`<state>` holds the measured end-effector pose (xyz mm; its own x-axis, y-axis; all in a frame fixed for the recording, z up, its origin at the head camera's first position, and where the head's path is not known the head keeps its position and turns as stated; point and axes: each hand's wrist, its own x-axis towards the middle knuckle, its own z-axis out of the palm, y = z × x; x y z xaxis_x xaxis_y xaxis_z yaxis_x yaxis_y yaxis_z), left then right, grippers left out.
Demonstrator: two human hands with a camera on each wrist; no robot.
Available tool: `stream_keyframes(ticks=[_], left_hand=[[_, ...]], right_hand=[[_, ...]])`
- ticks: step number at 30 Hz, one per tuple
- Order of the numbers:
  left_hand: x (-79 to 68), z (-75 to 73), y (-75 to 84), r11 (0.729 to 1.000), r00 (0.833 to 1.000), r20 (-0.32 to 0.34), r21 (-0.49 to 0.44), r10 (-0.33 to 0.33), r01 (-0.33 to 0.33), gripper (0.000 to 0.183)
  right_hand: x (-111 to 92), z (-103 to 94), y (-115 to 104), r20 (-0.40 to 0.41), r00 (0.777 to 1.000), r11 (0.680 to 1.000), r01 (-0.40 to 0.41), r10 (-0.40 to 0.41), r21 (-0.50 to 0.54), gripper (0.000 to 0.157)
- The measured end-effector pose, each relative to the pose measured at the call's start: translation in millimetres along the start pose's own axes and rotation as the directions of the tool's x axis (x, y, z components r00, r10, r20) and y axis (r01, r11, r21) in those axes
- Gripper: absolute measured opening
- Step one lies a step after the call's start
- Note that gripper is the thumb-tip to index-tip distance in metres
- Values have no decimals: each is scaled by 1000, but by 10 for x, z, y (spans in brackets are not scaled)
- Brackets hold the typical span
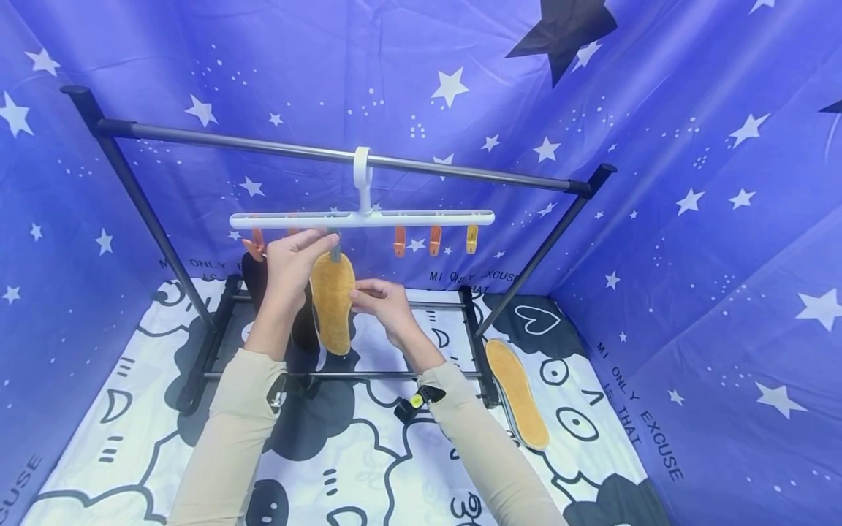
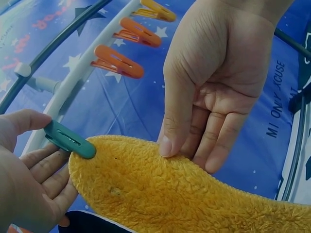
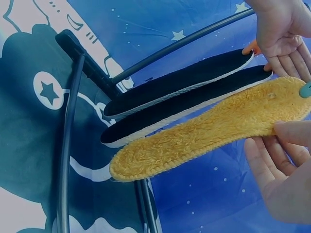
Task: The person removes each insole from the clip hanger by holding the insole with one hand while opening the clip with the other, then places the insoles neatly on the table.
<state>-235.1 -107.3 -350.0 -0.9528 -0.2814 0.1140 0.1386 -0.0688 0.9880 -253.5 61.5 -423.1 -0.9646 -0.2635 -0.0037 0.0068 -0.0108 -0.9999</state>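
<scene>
A fuzzy yellow insole (image 1: 333, 307) hangs below the white hanger (image 1: 421, 218), its upper end in the jaws of a green clip (image 2: 70, 140). My left hand (image 1: 287, 267) pinches the clip's outer end between thumb and fingers. With thumb and fingers, my right hand (image 1: 388, 308) pinches the insole's right edge, a little below the clip. Two dark insoles with pale edges, a farther one (image 3: 180, 85) and a nearer one (image 3: 189, 108), hang to the left; my left arm partly hides them in the head view.
The hanger hooks over the bar (image 1: 447, 167) of a black rack. Two orange clips and a yellow clip (image 1: 472, 239) dangle from its right half. Another yellow insole (image 1: 517, 394) lies on the patterned cloth, right of the rack. A starry blue curtain (image 1: 684, 277) surrounds everything.
</scene>
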Motion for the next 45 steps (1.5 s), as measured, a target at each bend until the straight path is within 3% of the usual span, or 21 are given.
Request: stream_keyframes(ticks=[8, 24, 35, 45], left_hand=[[-4, -3, -39, 999, 1000, 4, 29, 29, -29, 44], [9, 37, -111, 989, 989, -55, -40, 140, -142, 35], [2, 57, -98, 986, 985, -76, -39, 157, -160, 34], [-8, 66, -80, 986, 985, -83, -44, 154, -158, 32]], right_hand=[[-7, -21, 1, 2, 1000, 1000, -9, 9, 22, 25], [8, -28, 12, 12, 1000, 997, -4, 3, 75, 27], [-1, -40, -70, 43, 994, 985, -104, 99, 140, 30], [0, -49, -72, 44, 993, 983, -119, 114, 138, 30]])
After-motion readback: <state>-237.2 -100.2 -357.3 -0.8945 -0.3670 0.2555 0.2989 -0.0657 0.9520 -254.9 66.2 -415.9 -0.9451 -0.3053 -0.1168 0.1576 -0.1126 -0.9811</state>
